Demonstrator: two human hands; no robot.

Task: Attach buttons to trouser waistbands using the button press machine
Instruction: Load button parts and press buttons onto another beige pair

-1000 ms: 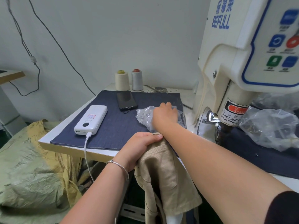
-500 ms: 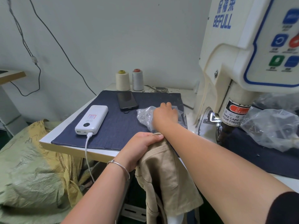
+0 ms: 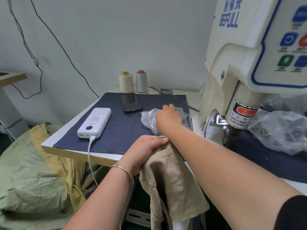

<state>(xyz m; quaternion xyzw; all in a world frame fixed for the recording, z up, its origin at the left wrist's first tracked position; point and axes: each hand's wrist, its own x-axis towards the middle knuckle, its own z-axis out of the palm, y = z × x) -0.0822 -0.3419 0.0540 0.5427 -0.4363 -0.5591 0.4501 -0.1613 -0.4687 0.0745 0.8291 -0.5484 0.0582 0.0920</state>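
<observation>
Blue mat (image 3: 126, 130), left hand (image 3: 146, 150) gripping trousers (image 3: 171, 183), right hand (image 3: 168, 117) in bag (image 3: 148, 117)

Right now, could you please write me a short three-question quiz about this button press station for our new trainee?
1. True or false: the left hand grips the khaki trousers at the table edge.
2. What is the right hand reaching into? A) clear plastic bag B) thread cone C) control panel
3. Fill in: the white cable plugs into the ____.

Key:
1. True.
2. A, the clear plastic bag on the navy cloth.
3. Power bank, beside the black phone.
</observation>
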